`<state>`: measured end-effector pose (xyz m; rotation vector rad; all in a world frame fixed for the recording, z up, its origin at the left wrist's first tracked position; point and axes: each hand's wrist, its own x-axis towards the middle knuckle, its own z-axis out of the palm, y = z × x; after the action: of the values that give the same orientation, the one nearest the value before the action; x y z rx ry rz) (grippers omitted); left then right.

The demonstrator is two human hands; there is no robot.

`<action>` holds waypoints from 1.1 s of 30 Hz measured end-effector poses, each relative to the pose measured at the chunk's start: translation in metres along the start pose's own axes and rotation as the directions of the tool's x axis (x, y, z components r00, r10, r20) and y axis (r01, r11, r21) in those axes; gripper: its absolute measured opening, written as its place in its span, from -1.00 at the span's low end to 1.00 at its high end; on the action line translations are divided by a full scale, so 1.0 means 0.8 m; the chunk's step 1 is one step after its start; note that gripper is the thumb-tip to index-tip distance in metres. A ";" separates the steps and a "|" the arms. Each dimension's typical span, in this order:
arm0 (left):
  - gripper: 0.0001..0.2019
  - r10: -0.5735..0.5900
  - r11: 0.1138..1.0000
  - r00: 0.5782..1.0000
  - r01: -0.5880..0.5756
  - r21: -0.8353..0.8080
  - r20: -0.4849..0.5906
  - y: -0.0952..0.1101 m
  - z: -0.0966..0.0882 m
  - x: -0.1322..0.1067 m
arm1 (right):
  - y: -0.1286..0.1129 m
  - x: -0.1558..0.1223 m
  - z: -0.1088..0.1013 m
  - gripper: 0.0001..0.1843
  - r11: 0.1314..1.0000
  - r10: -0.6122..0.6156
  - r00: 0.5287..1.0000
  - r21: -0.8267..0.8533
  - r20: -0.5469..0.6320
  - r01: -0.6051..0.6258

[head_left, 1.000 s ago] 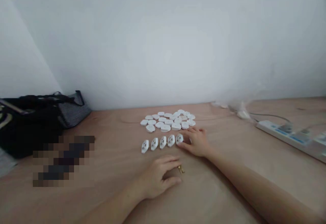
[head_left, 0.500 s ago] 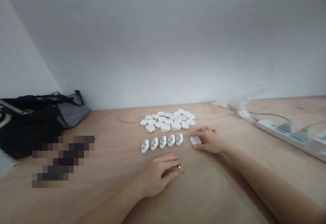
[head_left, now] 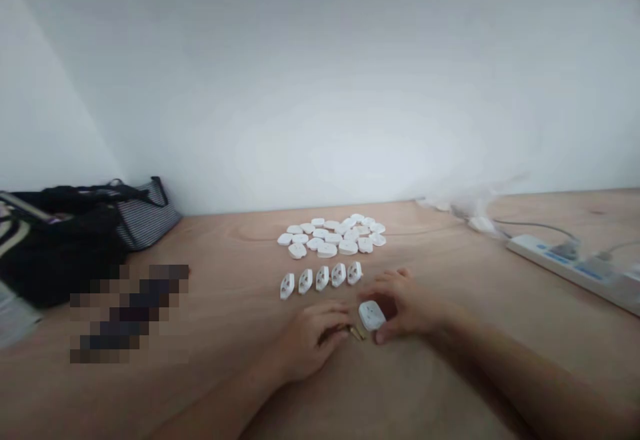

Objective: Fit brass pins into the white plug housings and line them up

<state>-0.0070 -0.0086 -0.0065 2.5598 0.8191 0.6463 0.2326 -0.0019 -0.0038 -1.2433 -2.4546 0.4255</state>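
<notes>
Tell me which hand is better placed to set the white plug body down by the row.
The right hand, I'd judge: it grips the white plug body, while the left hand holds nothing visible and lies beside the brass pins.

White plug casings (head_left: 327,250) with dark holes, gold-coloured brass pins (head_left: 356,333), pale tan tabletop (head_left: 235,240) with faint wood grain, black bag (head_left: 65,257), grey-and-white striped pouch (head_left: 147,223), white power strip (head_left: 560,265) with blue labels, pale grey wall (head_left: 320,93)

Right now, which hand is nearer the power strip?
Right. The right hand sits left of the power strip; the left hand lies farther left.
</notes>
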 end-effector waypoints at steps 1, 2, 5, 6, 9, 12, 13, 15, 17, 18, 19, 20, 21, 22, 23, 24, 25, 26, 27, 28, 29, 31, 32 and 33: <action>-0.79 -0.007 1.000 1.000 0.007 -0.010 -0.013 -0.001 -0.001 0.000 | 0.003 -0.001 -0.001 -0.31 1.000 0.000 1.000 0.009 0.016 -0.001; -0.80 -0.016 1.000 1.000 0.016 -0.016 -0.025 -0.003 -0.001 0.000 | 0.005 -0.001 -0.003 -0.34 1.000 -0.004 0.999 0.019 0.031 0.004; -0.80 -0.045 0.999 0.998 0.045 -0.005 -0.045 -0.008 0.000 0.001 | 0.007 -0.002 -0.004 -0.48 0.999 -0.023 0.999 0.041 0.036 0.021; -0.81 -0.051 0.999 0.997 0.052 0.002 -0.053 -0.010 0.001 0.001 | 0.006 -0.002 -0.003 -0.51 0.999 -0.027 0.999 0.047 0.026 0.026; -0.85 -0.053 0.999 0.994 0.054 0.010 -0.094 -0.014 0.005 0.002 | -0.001 0.000 0.002 -0.54 0.998 -0.019 1.000 0.056 -0.018 0.020; -0.85 -0.024 0.999 0.993 0.026 0.023 -0.117 -0.013 0.006 0.003 | -0.011 0.001 0.007 -0.56 0.998 0.011 0.996 0.064 -0.092 -0.005; -0.84 -0.015 0.999 0.993 0.019 0.033 -0.121 -0.012 0.005 0.003 | -0.014 0.001 0.009 -0.58 0.998 0.019 0.993 0.067 -0.114 -0.011; -0.83 -0.014 0.998 0.990 0.022 0.053 -0.139 -0.010 0.004 0.004 | -0.019 0.002 0.011 -0.63 0.997 0.022 0.988 0.077 -0.151 -0.010; -0.83 -0.027 0.998 0.984 0.037 0.053 -0.174 -0.009 0.002 0.004 | -0.025 0.002 0.012 -0.65 0.996 0.019 0.983 0.087 -0.182 -0.003; -0.84 -0.033 0.998 0.980 0.042 0.043 -0.195 -0.009 0.001 0.003 | -0.027 0.003 0.013 -0.65 0.996 0.023 0.980 0.094 -0.197 -0.005; -0.85 -0.040 0.998 0.976 0.048 0.029 -0.215 -0.008 0.001 0.003 | -0.030 0.003 0.014 -0.64 0.995 0.029 0.977 0.102 -0.209 -0.008; -0.86 -0.049 0.998 0.971 0.053 0.014 -0.233 -0.008 0.001 0.002 | -0.032 0.003 0.016 -0.64 0.994 0.037 0.975 0.110 -0.218 -0.013; -0.87 -0.057 0.998 0.966 0.059 -0.002 -0.252 -0.008 0.000 0.002 | -0.034 0.004 0.017 -0.64 0.993 0.046 0.973 0.116 -0.225 -0.020; -0.87 -0.064 0.998 0.960 0.062 -0.017 -0.273 -0.008 0.000 0.001 | -0.036 0.004 0.019 -0.64 0.992 0.054 0.971 0.120 -0.233 -0.026; -0.88 -0.069 0.998 0.955 0.063 -0.032 -0.290 -0.007 0.000 0.001 | -0.037 0.005 0.020 -0.65 0.992 0.057 0.970 0.120 -0.238 -0.029; -0.89 -0.071 0.997 0.949 0.060 -0.047 -0.307 -0.007 0.000 0.001 | -0.038 0.005 0.022 -0.65 0.993 0.057 0.967 0.119 -0.247 -0.029; -0.90 -0.068 0.997 0.945 0.049 -0.065 -0.321 -0.006 0.000 0.001 | -0.039 0.006 0.023 -0.65 0.993 0.056 0.965 0.117 -0.257 -0.027; -0.91 -0.061 0.996 0.940 0.035 -0.084 -0.334 -0.005 0.000 0.001 | -0.040 0.006 0.024 -0.65 0.993 0.055 0.962 0.115 -0.266 -0.024; -0.91 -0.053 0.994 0.938 0.019 -0.103 -0.344 -0.005 0.001 0.001 | -0.040 0.007 0.025 -0.65 0.993 0.053 0.960 0.114 -0.274 -0.022; -0.91 -0.043 0.993 0.937 0.001 -0.121 -0.346 -0.004 0.001 0.001 | -0.041 0.007 0.026 -0.64 0.994 0.050 0.959 0.112 -0.280 -0.019; -0.91 -0.032 0.991 0.938 -0.016 -0.136 -0.345 -0.004 0.002 0.001 | -0.041 0.008 0.027 -0.63 0.994 0.047 0.957 0.110 -0.286 -0.016; -0.91 -0.010 0.987 0.938 -0.047 -0.155 -0.347 -0.004 0.003 0.002 | -0.042 0.008 0.028 -0.61 0.994 0.042 0.955 0.108 -0.295 -0.010; -0.91 -0.001 0.985 0.937 -0.060 -0.162 -0.350 -0.004 0.004 0.002 | -0.042 0.008 0.028 -0.61 0.994 0.038 0.955 0.108 -0.295 -0.006; -0.91 0.009 0.983 0.934 -0.074 -0.170 -0.356 -0.003 0.004 0.003 | -0.043 0.007 0.028 -0.60 0.994 0.033 0.955 0.109 -0.293 -0.001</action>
<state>-0.0049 -0.0060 -0.0101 2.3332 0.7757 1.1653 0.1950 -0.0190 -0.0084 -1.1900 -2.1431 0.3433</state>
